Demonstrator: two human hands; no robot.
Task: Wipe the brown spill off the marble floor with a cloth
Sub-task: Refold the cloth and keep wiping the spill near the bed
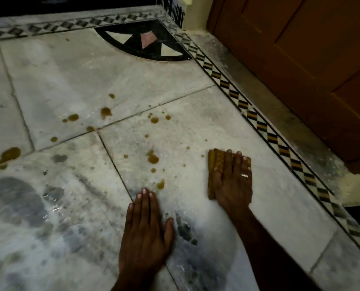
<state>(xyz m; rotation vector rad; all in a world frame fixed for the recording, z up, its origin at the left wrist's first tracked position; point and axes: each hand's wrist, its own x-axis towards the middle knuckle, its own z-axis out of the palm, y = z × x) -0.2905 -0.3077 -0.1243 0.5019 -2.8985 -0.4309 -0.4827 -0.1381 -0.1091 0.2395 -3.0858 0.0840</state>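
The right hand (pixel 233 181) lies flat, grip open, pressing the folded cloth (pixel 213 164) onto the marble floor (pixel 69 76), the left hand (pixel 145 232) equally flat beside it, brown spill (pixel 153 159) drops scattered ahead, patterned border (pixel 259 124) and wooden door (pixel 301 59) rightward.

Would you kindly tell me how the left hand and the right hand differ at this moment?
The right hand presses flat on the folded brown cloth; the left hand rests flat on bare marble floor. The right hand wears a ring; the left shows none. Both have straight fingers near the brown spill.
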